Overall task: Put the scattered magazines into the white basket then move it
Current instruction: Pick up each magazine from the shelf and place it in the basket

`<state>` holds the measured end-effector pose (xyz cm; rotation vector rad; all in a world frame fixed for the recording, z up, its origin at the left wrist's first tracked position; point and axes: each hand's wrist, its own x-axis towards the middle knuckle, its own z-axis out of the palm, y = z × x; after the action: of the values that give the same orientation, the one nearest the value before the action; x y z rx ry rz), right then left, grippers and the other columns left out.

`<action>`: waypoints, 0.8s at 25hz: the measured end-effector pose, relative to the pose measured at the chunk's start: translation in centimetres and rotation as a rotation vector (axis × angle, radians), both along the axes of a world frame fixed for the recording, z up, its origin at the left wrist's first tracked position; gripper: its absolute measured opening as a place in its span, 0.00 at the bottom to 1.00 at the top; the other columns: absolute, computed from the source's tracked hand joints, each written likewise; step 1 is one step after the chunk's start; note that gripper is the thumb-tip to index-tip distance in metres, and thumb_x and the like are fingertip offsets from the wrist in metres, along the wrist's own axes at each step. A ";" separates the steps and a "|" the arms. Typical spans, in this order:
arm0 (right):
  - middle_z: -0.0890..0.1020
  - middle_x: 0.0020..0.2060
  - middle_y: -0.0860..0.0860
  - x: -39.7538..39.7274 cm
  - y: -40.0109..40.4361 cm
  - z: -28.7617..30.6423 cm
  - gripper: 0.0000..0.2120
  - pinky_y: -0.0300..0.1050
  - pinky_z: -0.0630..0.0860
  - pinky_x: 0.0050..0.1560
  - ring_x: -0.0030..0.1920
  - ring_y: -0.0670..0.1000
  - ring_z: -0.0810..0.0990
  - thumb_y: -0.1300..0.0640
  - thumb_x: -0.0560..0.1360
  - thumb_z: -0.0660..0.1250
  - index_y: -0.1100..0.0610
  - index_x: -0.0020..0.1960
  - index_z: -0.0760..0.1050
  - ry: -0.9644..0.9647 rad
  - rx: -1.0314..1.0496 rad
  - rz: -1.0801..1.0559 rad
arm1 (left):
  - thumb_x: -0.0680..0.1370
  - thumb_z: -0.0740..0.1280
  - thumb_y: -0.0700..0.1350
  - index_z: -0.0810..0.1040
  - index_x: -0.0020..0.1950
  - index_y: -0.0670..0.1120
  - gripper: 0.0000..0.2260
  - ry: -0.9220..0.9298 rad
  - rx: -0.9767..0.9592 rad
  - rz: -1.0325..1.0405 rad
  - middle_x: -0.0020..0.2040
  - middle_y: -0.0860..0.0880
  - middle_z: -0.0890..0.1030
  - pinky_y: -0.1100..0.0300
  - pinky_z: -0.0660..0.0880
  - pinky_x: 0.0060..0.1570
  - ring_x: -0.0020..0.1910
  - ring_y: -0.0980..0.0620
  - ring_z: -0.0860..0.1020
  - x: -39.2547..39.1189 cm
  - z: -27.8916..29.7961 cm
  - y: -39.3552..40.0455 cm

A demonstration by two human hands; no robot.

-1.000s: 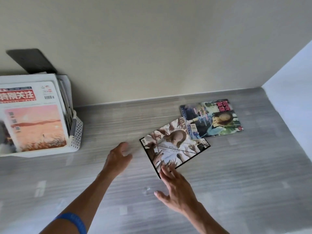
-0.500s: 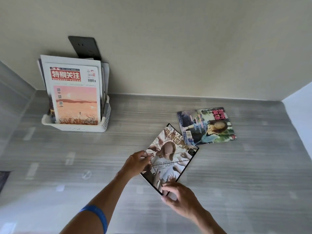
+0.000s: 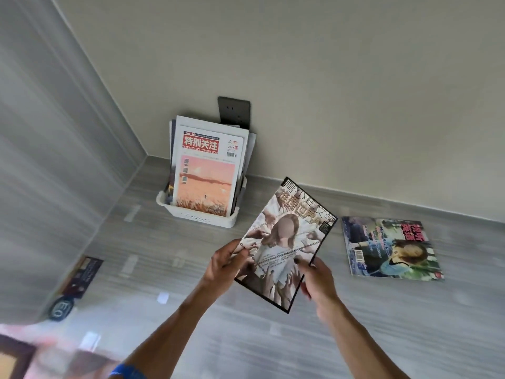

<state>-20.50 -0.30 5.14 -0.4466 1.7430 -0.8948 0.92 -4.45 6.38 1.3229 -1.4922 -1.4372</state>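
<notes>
Both hands held one magazine clear of the grey wood-grain floor: the left hand [image 3: 228, 262] pinched its left edge, the right hand [image 3: 318, 280] gripped the lower right edge, thumb on the cover. The glossy black-bordered magazine with a pale figure and chains on its cover [image 3: 287, 242] was tilted, top corner pointing toward the wall, just right of the basket and in front of it. The white perforated plastic basket [image 3: 196, 216] sat against the beige wall below a dark wall socket [image 3: 235, 112], already packed with upright magazines, an orange-sunset cover with a red title block [image 3: 207, 173] at the front. A second loose magazine, blue-green cover with a reclining figure [image 3: 390, 248], lay flat on the floor well to the right, untouched. Risks, as judged: the basket looked full, so forcing another issue in could buckle its thin cover or tip the light basket; the floppy spine could catch the rim; the tall stack might spill when the basket is moved.
</notes>
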 end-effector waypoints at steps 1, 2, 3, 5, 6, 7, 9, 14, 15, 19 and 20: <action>0.80 0.34 0.58 1.4 -1.6 1.1 0.08 0.38 0.60 0.21 0.21 0.48 0.69 0.60 0.77 0.65 0.61 0.55 0.75 -0.008 -0.051 0.003 | 0.79 0.64 0.35 0.81 0.54 0.44 0.09 -0.004 -0.008 0.030 0.36 0.55 0.82 0.69 0.70 0.33 0.33 0.62 0.76 1.3 1.0 -0.9; 0.81 0.36 0.57 2.8 -3.3 2.3 0.05 0.39 0.61 0.22 0.21 0.50 0.70 0.62 0.77 0.63 0.59 0.51 0.76 -0.006 -0.099 0.008 | 0.78 0.66 0.36 0.82 0.49 0.47 0.08 -0.032 -0.013 0.082 0.33 0.56 0.80 0.68 0.69 0.31 0.31 0.61 0.74 2.8 1.5 -2.0; 0.83 0.39 0.55 4.3 -5.1 3.5 0.06 0.39 0.63 0.24 0.22 0.50 0.71 0.63 0.77 0.62 0.57 0.49 0.77 0.005 -0.152 0.022 | 0.76 0.68 0.38 0.81 0.42 0.49 0.07 -0.108 -0.035 0.155 0.30 0.56 0.78 0.67 0.67 0.30 0.30 0.61 0.72 4.4 1.8 -3.3; 0.85 0.44 0.51 6.8 -8.4 5.5 0.06 0.40 0.67 0.25 0.22 0.49 0.72 0.62 0.78 0.61 0.56 0.48 0.76 0.027 -0.250 0.073 | 0.73 0.72 0.40 0.79 0.37 0.48 0.06 -0.214 -0.050 0.302 0.29 0.58 0.81 0.64 0.69 0.32 0.30 0.60 0.74 6.9 2.2 -6.0; 0.85 0.45 0.49 8.4 -10.0 6.5 0.06 0.39 0.68 0.25 0.23 0.49 0.73 0.61 0.78 0.61 0.56 0.49 0.76 0.036 -0.296 0.098 | 0.71 0.73 0.40 0.80 0.39 0.49 0.05 -0.165 -0.056 0.358 0.33 0.57 0.84 0.62 0.73 0.36 0.33 0.59 0.78 8.1 2.4 -7.5; 0.85 0.45 0.48 9.8 -11.5 7.2 0.06 0.39 0.70 0.26 0.24 0.49 0.74 0.60 0.79 0.60 0.55 0.50 0.76 0.044 -0.338 0.111 | 0.70 0.72 0.41 0.81 0.41 0.51 0.05 -0.138 -0.068 0.403 0.37 0.54 0.86 0.58 0.76 0.41 0.37 0.55 0.82 9.3 2.7 -9.0; 0.85 0.45 0.46 12.4 -14.6 8.4 0.06 0.41 0.72 0.28 0.27 0.49 0.77 0.59 0.80 0.59 0.52 0.49 0.74 0.078 -0.430 0.107 | 0.70 0.70 0.42 0.80 0.42 0.53 0.06 -0.183 -0.159 0.473 0.39 0.49 0.86 0.52 0.78 0.44 0.41 0.47 0.84 11.3 3.7 -12.1; 0.79 0.57 0.52 15.1 -20.9 9.1 0.16 0.49 0.77 0.41 0.42 0.52 0.77 0.62 0.77 0.64 0.52 0.63 0.66 -0.081 -0.396 0.165 | 0.74 0.70 0.41 0.78 0.63 0.53 0.18 -0.231 -0.048 0.523 0.53 0.50 0.83 0.58 0.76 0.47 0.46 0.52 0.81 13.6 6.2 -17.9; 0.76 0.60 0.53 15.2 -21.6 8.6 0.24 0.54 0.78 0.49 0.48 0.53 0.77 0.63 0.76 0.65 0.51 0.68 0.62 -0.091 -0.307 0.205 | 0.74 0.71 0.43 0.72 0.71 0.50 0.25 -0.298 0.059 0.495 0.59 0.47 0.80 0.57 0.76 0.53 0.53 0.48 0.80 13.9 6.0 -18.3; 0.78 0.56 0.55 13.8 -19.7 4.9 0.21 0.62 0.74 0.62 0.46 0.52 0.76 0.65 0.74 0.67 0.55 0.64 0.66 0.065 -0.099 0.293 | 0.70 0.71 0.48 0.60 0.77 0.53 0.37 -0.430 0.139 0.384 0.72 0.45 0.71 0.51 0.70 0.68 0.69 0.44 0.72 13.1 3.8 -16.3; 0.78 0.57 0.53 13.1 -18.2 3.8 0.20 0.60 0.73 0.64 0.50 0.52 0.76 0.63 0.74 0.67 0.54 0.63 0.67 0.098 -0.068 0.338 | 0.70 0.70 0.45 0.62 0.76 0.55 0.35 -0.413 0.075 0.365 0.71 0.47 0.73 0.53 0.70 0.67 0.67 0.45 0.74 12.3 3.3 -15.1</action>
<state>-7.42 -18.51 8.96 -0.8147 1.6627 -0.6992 13.19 -19.53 9.64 1.9129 -1.3536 -1.0347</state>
